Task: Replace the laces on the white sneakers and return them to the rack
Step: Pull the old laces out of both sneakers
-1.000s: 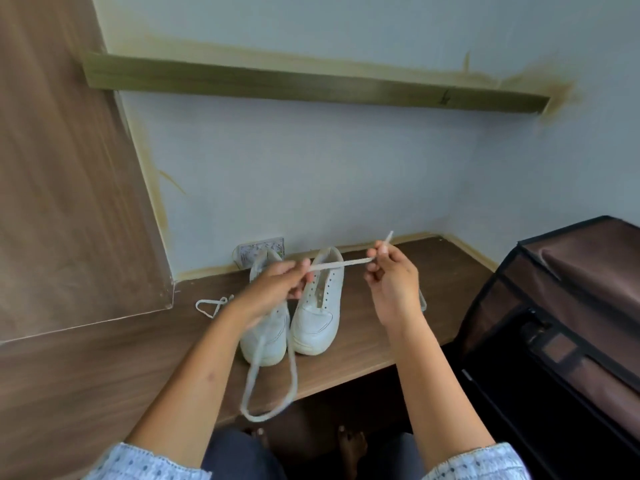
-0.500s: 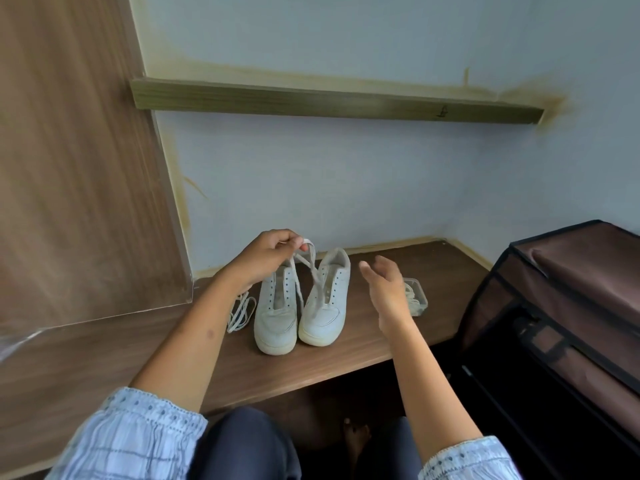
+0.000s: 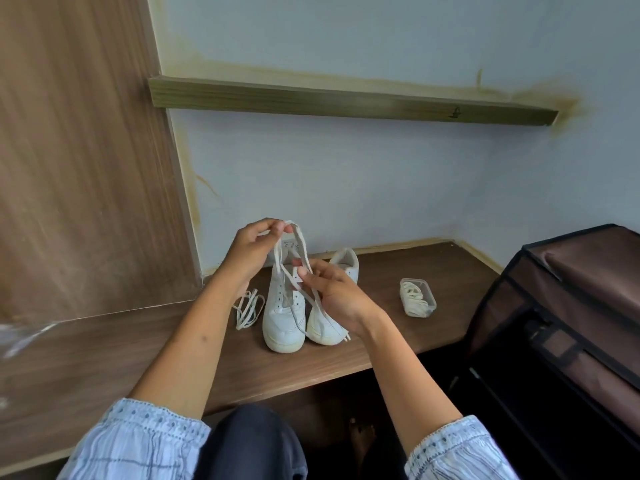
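Note:
Two white sneakers stand side by side on the wooden desk (image 3: 104, 358), toes toward me: the left sneaker (image 3: 282, 320) and the right sneaker (image 3: 325, 329), partly hidden by my right hand. My left hand (image 3: 254, 247) pinches the folded top of a white lace (image 3: 299, 244) above the shoes. Lower down, my right hand (image 3: 332, 289) pinches the doubled strands of that lace, and its ends hang over the shoes' toes.
Another loose white lace (image 3: 247, 308) lies on the desk left of the shoes. A small clear plastic box (image 3: 417, 297) holding laces sits to the right. A brown fabric shoe rack (image 3: 571, 323) stands at the right. A wooden ledge (image 3: 346, 102) runs along the wall.
The lace was stretched between both hands, then my right hand let go while the left lifted it folded. Now my right hand has come back and pinches the doubled strands.

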